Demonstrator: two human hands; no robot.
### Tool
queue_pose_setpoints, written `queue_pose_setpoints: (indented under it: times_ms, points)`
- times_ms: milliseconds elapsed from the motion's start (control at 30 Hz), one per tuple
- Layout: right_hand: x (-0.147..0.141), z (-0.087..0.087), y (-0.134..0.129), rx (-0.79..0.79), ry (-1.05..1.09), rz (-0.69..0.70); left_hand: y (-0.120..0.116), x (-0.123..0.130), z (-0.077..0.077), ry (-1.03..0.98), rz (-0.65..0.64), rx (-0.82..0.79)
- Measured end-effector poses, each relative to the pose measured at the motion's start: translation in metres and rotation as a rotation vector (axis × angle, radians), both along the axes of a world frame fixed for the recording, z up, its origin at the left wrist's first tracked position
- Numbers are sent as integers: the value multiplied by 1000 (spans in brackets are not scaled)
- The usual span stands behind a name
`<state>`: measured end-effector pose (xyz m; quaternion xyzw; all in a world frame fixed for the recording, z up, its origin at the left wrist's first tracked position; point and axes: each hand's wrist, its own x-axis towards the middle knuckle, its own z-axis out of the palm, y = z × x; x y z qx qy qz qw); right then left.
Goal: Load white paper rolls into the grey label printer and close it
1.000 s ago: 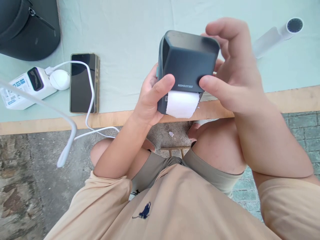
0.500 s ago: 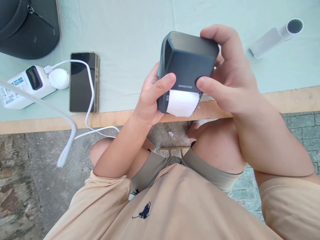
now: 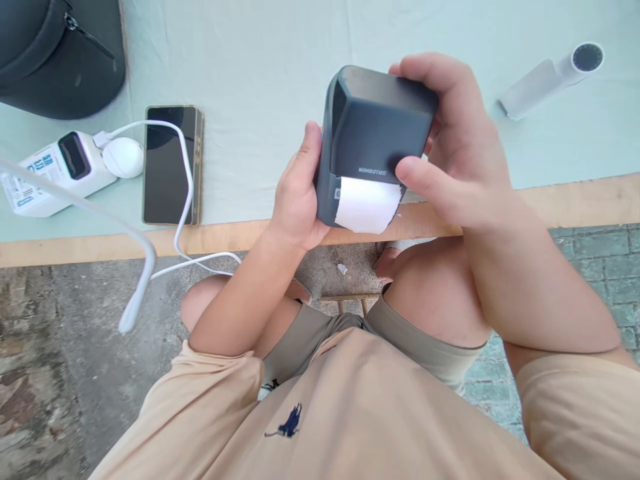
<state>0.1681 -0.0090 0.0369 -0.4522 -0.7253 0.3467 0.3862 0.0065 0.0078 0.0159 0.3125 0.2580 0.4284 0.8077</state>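
the printer could slip, since the left hand only cups its side, thumb off the top; the right hand pinches its other side, and that thumb could crease the paper. held over the table's near edge, its paper end faces the person, long axis running away, leaning slightly right.

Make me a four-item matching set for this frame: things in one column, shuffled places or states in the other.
1. Dark device
2. Phone
3. Zippered case
4. White paper

A. crossed by a white cable
B. sticking out of the device
C. between left hand and right hand
D. picture's upper left corner

Pairs: 1-C; 2-A; 3-D; 4-B
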Motion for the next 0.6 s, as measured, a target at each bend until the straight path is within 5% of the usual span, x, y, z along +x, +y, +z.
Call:
queue_pose_setpoints:
  times_ms: [300, 467, 600]
  points:
    - [7, 0, 1, 48, -71, 79, 2, 0, -4, 4, 11, -15]
    - [12, -5, -3, 220, -136, -132, 0, 1, 3, -126, -102, 15]
    - [22, -21, -9, 150, -225, -159, -3, 2, 2, -99, -98, 47]
